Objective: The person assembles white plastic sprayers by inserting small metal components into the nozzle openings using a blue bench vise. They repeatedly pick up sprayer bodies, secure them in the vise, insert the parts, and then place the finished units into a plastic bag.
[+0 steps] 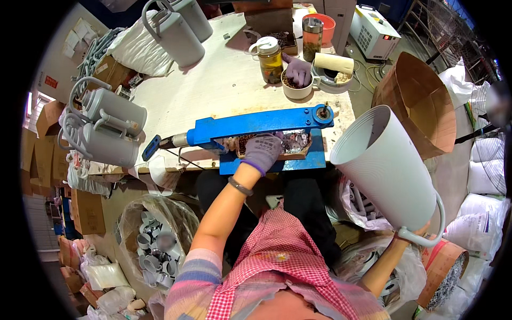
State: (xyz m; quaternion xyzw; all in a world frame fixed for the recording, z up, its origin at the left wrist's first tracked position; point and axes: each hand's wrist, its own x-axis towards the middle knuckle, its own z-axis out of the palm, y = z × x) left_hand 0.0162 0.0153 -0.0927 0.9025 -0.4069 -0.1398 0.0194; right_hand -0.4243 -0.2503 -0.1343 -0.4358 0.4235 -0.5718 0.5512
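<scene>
My left hand (pixel 262 149), in a grey-purple glove, reaches into a shallow tray of small metal parts (pixel 296 142) beneath the blue arm of a bench press (pixel 250 127). Its fingers curl downward among the parts; whatever they pinch is hidden. On the right, my right hand (pixel 421 230) grips a grey plastic watering can (pixel 381 160) near the base of its looped handle. The can is tilted, its wide open end pointing up and left toward the press. Most of that hand is hidden behind the can and handle.
Several grey cans (pixel 114 125) stand or lie on the table's left side. A white cup (pixel 297 92) with a glove in it, a lidded jar (pixel 270 60) and a tumbler (pixel 312 38) stand behind the press. Bags of grey parts (pixel 154 245) flank my legs; a cardboard drum (pixel 418 104) stands right.
</scene>
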